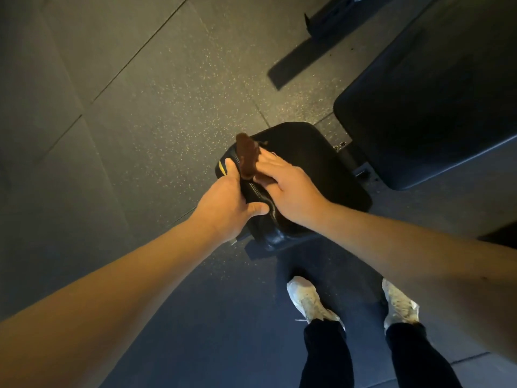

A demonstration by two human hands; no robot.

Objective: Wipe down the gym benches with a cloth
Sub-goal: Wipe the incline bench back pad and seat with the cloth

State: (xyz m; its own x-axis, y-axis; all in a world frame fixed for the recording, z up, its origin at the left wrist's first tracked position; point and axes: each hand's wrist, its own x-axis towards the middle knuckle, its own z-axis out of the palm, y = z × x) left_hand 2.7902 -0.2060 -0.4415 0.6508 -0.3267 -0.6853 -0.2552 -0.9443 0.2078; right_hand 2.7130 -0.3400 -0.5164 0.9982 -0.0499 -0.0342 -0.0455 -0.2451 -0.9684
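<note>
A black padded bench seat (316,163) stands in the middle of the head view, seen from above. My left hand (229,203) grips its near left edge, thumb on top and fingers curled round the side. My right hand (288,186) holds a small brown cloth (246,155) at the seat's left edge; the cloth sticks up from between the fingers. The bench's larger black back pad (436,113) lies to the upper right, separated from the seat by a gap with a metal hinge (361,169).
Dark speckled rubber floor tiles (140,107) surround the bench. A black metal base bar (307,57) lies on the floor at the top. My two feet in white shoes (310,301) stand just below the seat, legs in dark trousers.
</note>
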